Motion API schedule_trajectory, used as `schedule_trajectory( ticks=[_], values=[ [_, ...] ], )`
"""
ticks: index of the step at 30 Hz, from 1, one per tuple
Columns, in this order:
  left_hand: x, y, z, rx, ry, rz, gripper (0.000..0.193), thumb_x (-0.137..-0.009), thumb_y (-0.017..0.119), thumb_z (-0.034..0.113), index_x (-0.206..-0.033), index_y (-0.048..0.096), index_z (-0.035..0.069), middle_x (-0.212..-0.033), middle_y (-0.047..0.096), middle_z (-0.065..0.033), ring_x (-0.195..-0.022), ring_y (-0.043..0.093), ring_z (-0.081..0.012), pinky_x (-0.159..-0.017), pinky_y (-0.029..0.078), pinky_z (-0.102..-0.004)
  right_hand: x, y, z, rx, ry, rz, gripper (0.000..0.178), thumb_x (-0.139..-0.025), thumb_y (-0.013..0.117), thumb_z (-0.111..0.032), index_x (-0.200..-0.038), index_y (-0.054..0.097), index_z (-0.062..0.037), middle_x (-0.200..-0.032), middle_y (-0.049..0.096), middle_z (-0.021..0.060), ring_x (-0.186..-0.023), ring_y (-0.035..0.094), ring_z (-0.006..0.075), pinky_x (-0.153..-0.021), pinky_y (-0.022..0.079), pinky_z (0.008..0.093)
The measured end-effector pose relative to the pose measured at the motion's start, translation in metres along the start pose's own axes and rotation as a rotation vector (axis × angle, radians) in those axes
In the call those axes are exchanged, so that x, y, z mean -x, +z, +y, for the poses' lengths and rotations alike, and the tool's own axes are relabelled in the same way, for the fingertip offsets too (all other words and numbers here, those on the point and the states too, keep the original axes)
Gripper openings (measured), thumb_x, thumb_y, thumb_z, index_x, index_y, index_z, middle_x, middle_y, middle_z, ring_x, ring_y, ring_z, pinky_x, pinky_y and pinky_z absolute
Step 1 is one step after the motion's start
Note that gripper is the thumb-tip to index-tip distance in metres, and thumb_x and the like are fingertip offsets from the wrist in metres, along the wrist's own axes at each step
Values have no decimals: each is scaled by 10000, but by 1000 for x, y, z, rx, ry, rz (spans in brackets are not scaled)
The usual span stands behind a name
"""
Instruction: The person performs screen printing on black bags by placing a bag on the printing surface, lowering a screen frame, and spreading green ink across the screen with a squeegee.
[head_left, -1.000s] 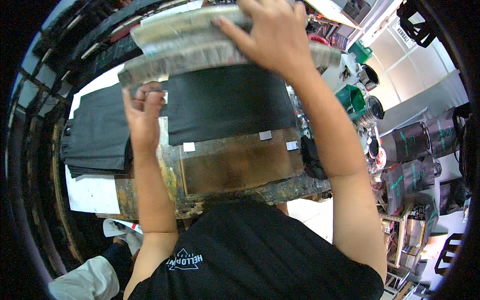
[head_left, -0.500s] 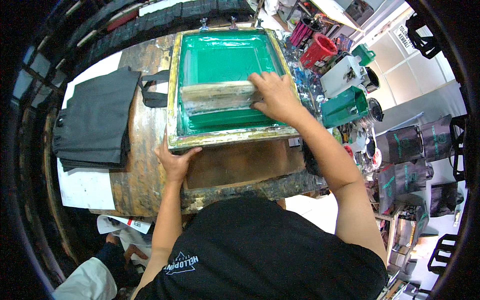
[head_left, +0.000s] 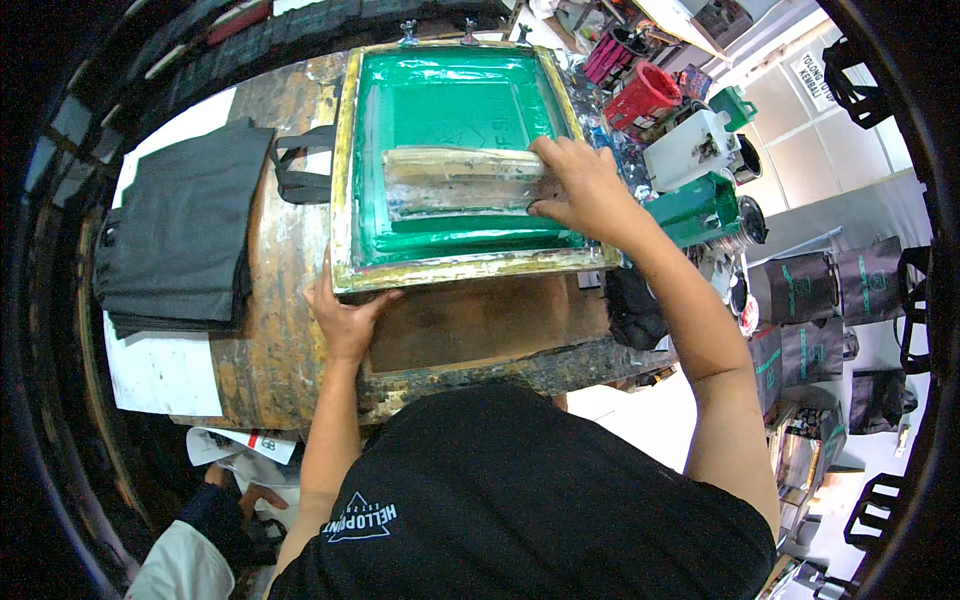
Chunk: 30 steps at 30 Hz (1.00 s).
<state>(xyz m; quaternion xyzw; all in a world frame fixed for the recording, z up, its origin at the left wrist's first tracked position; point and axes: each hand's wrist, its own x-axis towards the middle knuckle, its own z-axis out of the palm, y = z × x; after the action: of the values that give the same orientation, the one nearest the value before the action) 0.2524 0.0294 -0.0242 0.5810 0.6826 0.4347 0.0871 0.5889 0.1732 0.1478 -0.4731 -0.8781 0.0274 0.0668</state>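
A screen-printing frame [head_left: 480,268] with yellowed, paint-stained edges lies on the worktable, its mesh [head_left: 450,105] coated in wet green ink. My right hand [head_left: 590,190] is closed around the right end of a wooden squeegee [head_left: 465,165]. The squeegee lies crosswise over the nearer half of the mesh, its lower edge in the ink. At the near left corner of the frame, my left hand [head_left: 345,318] grips the edge, thumb along the near side. A black bag handle [head_left: 303,165] sticks out from the frame's left side.
Left on the worktable [head_left: 285,340] sits a stack of black fabric bags [head_left: 180,225] over white sheets. Metal clamps [head_left: 470,32] line the frame's far edge. Ink tubs, including a red bucket [head_left: 643,97] and a green container [head_left: 695,212], crowd the right. Another person's hand [head_left: 262,500] shows lower left.
The squeegee in my right hand has slid to the right across the mesh. My left hand keeps its place at the frame's corner. The whole view has shifted slightly.
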Motion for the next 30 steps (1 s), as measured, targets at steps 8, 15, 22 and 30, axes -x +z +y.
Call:
schedule_trajectory(
  ticks=[8,15,22,30],
  values=[
    [0,-1,-4,38,-45,-15,1171,-550,1035,416,-1520,521,9,-1308,692,-177,-1119,562,-341,-1023,413,-459,12,26,-35,41,-28,17,681,-743,883,-256,-1315,530,-146,-1103,612,110,-1108,592,338,-901,391,514],
    [1,-2,1,26,-115,-61,1095,-540,1052,237,-1480,542,2,-1304,621,-215,-1193,582,-385,-1051,477,-464,23,38,-54,93,-4,162,554,-714,789,-81,-1218,574,-160,-1067,586,90,-1081,561,300,-901,379,512],
    [4,1,-9,151,-41,-6,1190,-531,1042,343,-1541,508,9,-1207,707,-151,-1027,551,-321,-956,441,-435,-54,62,-12,136,-22,237,524,-736,800,-89,-1220,611,-153,-1078,626,93,-1081,593,312,-900,401,530],
    [-4,-5,-2,51,-4,-83,1199,-489,1014,479,-1468,551,-36,-1330,695,-164,-1098,587,-331,-986,397,-442,-197,88,70,222,-29,205,672,-735,901,-244,-1296,541,-168,-1148,630,82,-1146,596,315,-879,402,530]
  ],
)
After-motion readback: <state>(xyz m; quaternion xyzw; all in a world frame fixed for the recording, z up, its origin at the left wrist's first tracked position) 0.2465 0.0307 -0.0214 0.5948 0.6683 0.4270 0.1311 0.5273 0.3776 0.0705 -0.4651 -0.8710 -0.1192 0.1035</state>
